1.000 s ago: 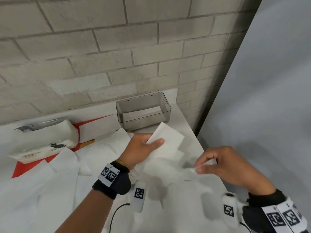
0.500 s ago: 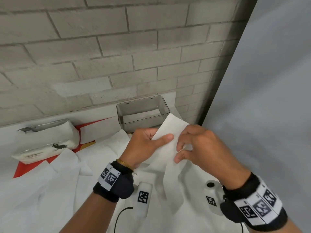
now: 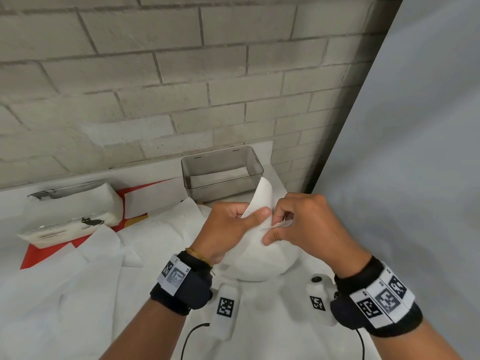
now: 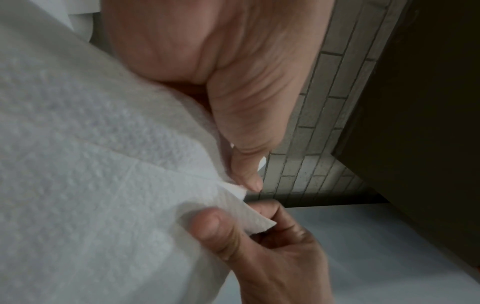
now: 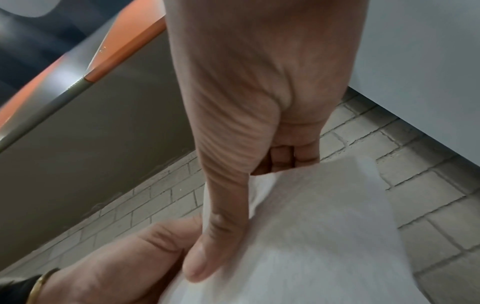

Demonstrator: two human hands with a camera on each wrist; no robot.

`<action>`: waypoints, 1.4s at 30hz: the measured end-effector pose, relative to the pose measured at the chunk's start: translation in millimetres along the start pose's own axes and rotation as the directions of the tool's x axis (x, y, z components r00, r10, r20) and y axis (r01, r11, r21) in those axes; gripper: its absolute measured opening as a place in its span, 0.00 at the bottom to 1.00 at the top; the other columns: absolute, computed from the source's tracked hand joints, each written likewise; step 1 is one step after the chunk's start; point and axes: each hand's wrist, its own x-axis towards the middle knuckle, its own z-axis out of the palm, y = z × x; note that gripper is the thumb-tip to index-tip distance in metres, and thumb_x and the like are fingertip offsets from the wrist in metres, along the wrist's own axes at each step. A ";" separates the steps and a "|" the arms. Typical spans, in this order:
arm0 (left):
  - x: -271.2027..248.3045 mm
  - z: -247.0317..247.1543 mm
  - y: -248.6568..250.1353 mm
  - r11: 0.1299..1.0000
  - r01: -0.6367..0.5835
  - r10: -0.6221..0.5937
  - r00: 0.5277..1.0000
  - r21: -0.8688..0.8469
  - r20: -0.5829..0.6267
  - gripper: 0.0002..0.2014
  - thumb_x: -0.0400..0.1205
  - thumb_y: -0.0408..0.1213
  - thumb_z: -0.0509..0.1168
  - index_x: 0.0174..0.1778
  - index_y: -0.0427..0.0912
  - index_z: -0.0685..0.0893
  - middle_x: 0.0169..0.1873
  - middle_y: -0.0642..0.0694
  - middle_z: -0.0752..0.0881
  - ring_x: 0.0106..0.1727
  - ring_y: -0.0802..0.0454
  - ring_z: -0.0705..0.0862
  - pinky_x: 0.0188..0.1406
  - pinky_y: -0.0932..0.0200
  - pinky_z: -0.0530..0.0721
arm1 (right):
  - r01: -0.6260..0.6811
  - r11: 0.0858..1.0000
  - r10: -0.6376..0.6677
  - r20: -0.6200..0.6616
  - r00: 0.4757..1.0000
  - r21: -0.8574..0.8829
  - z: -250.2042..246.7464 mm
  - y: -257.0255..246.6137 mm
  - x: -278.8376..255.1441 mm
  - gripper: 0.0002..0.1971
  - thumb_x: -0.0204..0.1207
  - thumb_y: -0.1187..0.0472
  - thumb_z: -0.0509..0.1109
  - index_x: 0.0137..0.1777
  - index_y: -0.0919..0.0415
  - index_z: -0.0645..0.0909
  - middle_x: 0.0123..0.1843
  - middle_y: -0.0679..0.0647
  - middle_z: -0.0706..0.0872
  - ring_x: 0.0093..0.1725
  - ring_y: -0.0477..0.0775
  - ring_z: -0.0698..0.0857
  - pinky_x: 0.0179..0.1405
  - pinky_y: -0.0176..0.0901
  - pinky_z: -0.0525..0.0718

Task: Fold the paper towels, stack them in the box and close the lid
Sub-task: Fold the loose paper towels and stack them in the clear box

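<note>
Both hands hold one white paper towel [image 3: 262, 245] above the table, in front of the clear grey box [image 3: 223, 170]. My left hand [image 3: 233, 224] pinches the towel's upper edge with thumb over the sheet; one corner sticks up toward the box. My right hand [image 3: 298, 224] pinches the towel's other corner right beside the left thumb, so the sheet hangs doubled in a loop below. The left wrist view shows the towel [image 4: 91, 185] and both thumbs at its corner. In the right wrist view the towel [image 5: 311, 236] is under my thumb. The box stands open with a folded towel lying flat inside.
Several loose white towels [image 3: 78, 294] cover the table at the left and front. A pack of towels [image 3: 70, 211] lies at the back left on a red sheet [image 3: 39, 255]. A brick wall [image 3: 181, 74] runs behind; a grey panel [image 3: 415, 152] closes off the right.
My right hand has come from the right across to the left hand, bringing its towel corner up to the other corner. The flat sheet now hangs doubled.
</note>
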 end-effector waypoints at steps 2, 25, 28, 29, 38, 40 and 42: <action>1.0 -4.7 -1.0 0.999 -0.015 0.016 1.000 0.045 -0.021 0.14 0.85 0.49 0.74 0.49 0.41 0.96 0.45 0.37 0.96 0.43 0.43 0.92 0.47 0.44 0.89 | -0.002 0.999 0.001 0.016 1.000 0.037 -3.7 -0.5 0.4 0.19 0.50 0.47 0.94 0.31 0.47 0.86 0.33 0.40 0.85 0.37 0.41 0.83 0.35 0.27 0.75; -21.6 6.2 -26.0 0.948 0.029 0.031 0.983 -0.317 0.182 0.20 0.86 0.39 0.63 0.69 0.35 0.89 0.70 0.31 0.87 0.75 0.33 0.84 0.81 0.38 0.75 | 0.055 0.969 -0.040 -0.068 0.997 0.243 -44.9 -8.6 -1.3 0.14 0.55 0.56 0.94 0.32 0.53 0.90 0.32 0.45 0.88 0.29 0.45 0.81 0.30 0.28 0.76; -24.8 9.6 -28.4 0.957 0.040 0.008 0.986 -0.287 0.165 0.23 0.86 0.51 0.63 0.69 0.39 0.89 0.69 0.35 0.88 0.74 0.32 0.84 0.80 0.36 0.76 | 0.002 0.973 0.009 -0.045 0.999 0.232 -41.5 -8.8 -0.7 0.15 0.53 0.56 0.94 0.31 0.53 0.89 0.31 0.49 0.88 0.27 0.43 0.79 0.29 0.26 0.74; -26.1 10.6 -27.3 0.964 0.043 0.001 0.986 -0.264 0.166 0.24 0.87 0.53 0.62 0.68 0.40 0.89 0.67 0.38 0.90 0.71 0.36 0.87 0.77 0.38 0.78 | -0.021 0.970 0.032 -0.038 0.999 0.241 -40.9 -8.8 -0.4 0.16 0.53 0.56 0.94 0.32 0.53 0.89 0.32 0.50 0.89 0.27 0.42 0.80 0.29 0.28 0.76; -25.2 15.1 -23.4 0.984 -0.112 0.077 0.967 0.136 0.241 0.11 0.86 0.41 0.74 0.62 0.42 0.90 0.55 0.38 0.93 0.56 0.39 0.92 0.59 0.38 0.89 | -0.147 0.896 0.105 0.123 0.987 0.418 -34.3 -5.5 1.5 0.32 0.53 0.58 0.94 0.59 0.45 0.88 0.43 0.46 0.91 0.44 0.47 0.89 0.57 0.57 0.90; -24.6 15.8 -19.6 0.988 -0.105 0.073 0.962 0.112 0.262 0.10 0.88 0.42 0.72 0.60 0.41 0.90 0.53 0.36 0.92 0.51 0.43 0.91 0.56 0.38 0.89 | -0.157 0.917 0.106 0.155 0.982 0.367 -35.1 -1.5 0.2 0.39 0.53 0.52 0.93 0.67 0.41 0.85 0.56 0.40 0.90 0.58 0.40 0.88 0.64 0.47 0.88; -23.3 15.9 -15.7 0.995 -0.079 0.058 0.957 0.063 0.286 0.09 0.89 0.41 0.71 0.61 0.43 0.91 0.50 0.44 0.93 0.51 0.51 0.89 0.54 0.47 0.87 | -0.202 0.911 0.109 0.263 0.959 0.359 -38.3 4.3 -0.4 0.39 0.56 0.48 0.91 0.70 0.41 0.83 0.64 0.38 0.89 0.66 0.40 0.87 0.68 0.45 0.86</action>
